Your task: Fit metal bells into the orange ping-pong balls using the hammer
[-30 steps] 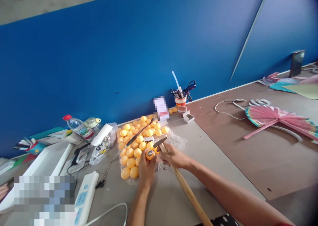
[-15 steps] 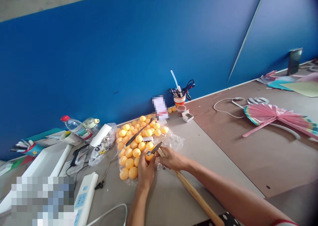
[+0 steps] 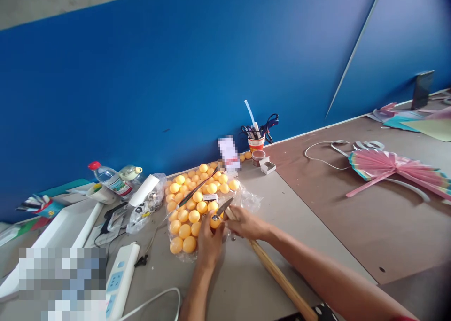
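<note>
My left hand (image 3: 210, 241) is closed around an orange ping-pong ball (image 3: 214, 224), which has a shiny silver spot on its upper side. In my right hand (image 3: 244, 223) is a small knife (image 3: 224, 206) with a dark pointed blade and a pale handle. The blade lies over or just beside the ball; whether it touches I cannot tell. Behind both hands rests a clear plastic bag of orange ping-pong balls (image 3: 189, 244), with a thin dark rod (image 3: 198, 186) lying on top. Under my right forearm a wooden stick (image 3: 282, 276) slants across the table.
To the left are a power strip (image 3: 120, 278), a white tray (image 3: 79, 217), a plastic bottle (image 3: 111, 180) and small plastic bags. A paper cup of tools (image 3: 256, 144) and a small open box (image 3: 268, 166) stand at the back. Pink folded-paper fans (image 3: 378, 163) lie right.
The view has shifted slightly. My hands stay together, and the ball sits turned a little, with its silver spot slightly lower and to the right.
</note>
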Demonstrator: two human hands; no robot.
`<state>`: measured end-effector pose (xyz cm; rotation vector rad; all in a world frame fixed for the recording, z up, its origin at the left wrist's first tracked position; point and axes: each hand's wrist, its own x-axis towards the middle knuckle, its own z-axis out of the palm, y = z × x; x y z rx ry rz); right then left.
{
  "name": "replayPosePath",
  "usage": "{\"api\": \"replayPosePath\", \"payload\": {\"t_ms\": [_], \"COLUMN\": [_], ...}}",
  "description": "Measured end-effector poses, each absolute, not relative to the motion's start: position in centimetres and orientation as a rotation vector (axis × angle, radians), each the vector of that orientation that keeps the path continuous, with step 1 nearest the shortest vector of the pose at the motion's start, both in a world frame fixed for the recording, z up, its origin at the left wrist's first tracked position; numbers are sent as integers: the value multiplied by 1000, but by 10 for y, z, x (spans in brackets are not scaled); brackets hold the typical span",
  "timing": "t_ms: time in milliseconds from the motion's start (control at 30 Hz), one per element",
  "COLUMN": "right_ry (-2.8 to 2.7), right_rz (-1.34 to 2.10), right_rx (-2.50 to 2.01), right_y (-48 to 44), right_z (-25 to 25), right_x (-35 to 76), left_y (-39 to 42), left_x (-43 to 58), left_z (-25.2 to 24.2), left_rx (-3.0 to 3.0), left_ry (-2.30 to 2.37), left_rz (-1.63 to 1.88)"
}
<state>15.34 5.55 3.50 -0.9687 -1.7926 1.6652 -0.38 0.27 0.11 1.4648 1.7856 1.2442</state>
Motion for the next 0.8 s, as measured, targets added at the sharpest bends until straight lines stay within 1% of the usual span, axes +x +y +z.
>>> {"api": "replayPosePath", "payload": {"t_ms": [67,233,400,533,700,800], "right_ry": [-1844,-1768,-1884,-1755,-1772,-1648], "right_rz": [1684,1730,1611,1736,1810,1898], "right_rx": [-956,-913,-949,-884,-946,-810], "right_y": [55,52,52,53,54,54], "right_z": [36,40,39,38,38,40], "right_x": [153,153,153,155,154,155], "left_y": [3,2,3,3,2,2], "left_x": [-3,-3,-5,-5,-2,-2], "left_z": [3,3,-1,-1,5,7], "left_rx": [1460,1477,1510,1519,1525,1494], "left_ry": [1777,1777,1772,1776,1788,1779], "left_rz": [1252,1243,1247,1214,1235,1234]}}
